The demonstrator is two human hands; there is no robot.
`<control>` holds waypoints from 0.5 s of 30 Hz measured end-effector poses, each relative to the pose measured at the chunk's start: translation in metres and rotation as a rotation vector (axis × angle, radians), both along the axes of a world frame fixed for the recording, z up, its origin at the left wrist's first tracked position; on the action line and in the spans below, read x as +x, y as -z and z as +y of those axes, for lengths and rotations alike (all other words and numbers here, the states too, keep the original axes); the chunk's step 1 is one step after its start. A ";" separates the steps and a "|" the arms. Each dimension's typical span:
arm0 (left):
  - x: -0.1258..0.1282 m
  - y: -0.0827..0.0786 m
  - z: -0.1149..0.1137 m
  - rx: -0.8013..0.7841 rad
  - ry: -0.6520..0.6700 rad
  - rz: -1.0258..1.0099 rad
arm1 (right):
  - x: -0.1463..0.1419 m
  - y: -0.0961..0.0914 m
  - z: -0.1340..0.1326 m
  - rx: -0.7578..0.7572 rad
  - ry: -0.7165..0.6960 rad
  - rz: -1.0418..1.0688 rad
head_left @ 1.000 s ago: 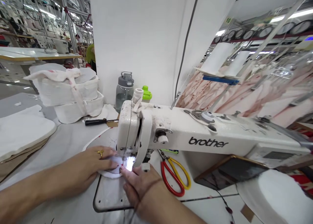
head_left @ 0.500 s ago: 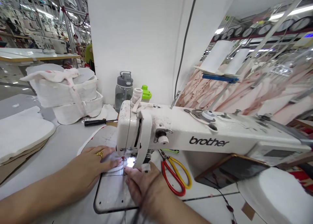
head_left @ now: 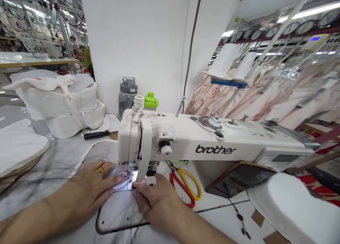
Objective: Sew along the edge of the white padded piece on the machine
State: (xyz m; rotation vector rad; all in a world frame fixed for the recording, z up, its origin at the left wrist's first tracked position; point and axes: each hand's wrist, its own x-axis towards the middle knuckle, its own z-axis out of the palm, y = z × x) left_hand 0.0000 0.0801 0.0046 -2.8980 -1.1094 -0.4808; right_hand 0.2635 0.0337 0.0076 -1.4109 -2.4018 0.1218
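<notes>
Sewing station, white sewing machine [head_left: 212, 144] on a grey table [head_left: 53, 166]. Our left hand [head_left: 92, 183], gold ring on one finger, lies flat and open, pressing the white fabric piece [head_left: 106, 155] onto the machine bed just left of the needle. Our right hand [head_left: 156, 201] rests below the presser foot, fingertips pinching the fabric edge; how firm its grip is, we cannot tell. Red-and-yellow scissors [head_left: 186, 183] lie just right of it. Behind: grey water bottle [head_left: 127, 95], black-handled screwdriver [head_left: 97, 134], bundled white pieces [head_left: 66, 105].
</notes>
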 end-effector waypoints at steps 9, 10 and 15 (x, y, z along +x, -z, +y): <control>0.003 -0.004 -0.005 -0.034 -0.035 0.014 | 0.005 -0.001 0.003 -0.054 -0.069 -0.025; 0.003 -0.004 -0.006 -0.028 -0.043 0.014 | 0.004 -0.004 0.003 -0.060 -0.062 -0.031; 0.002 -0.001 -0.007 0.011 -0.074 -0.018 | 0.003 -0.009 0.003 -0.079 -0.058 -0.064</control>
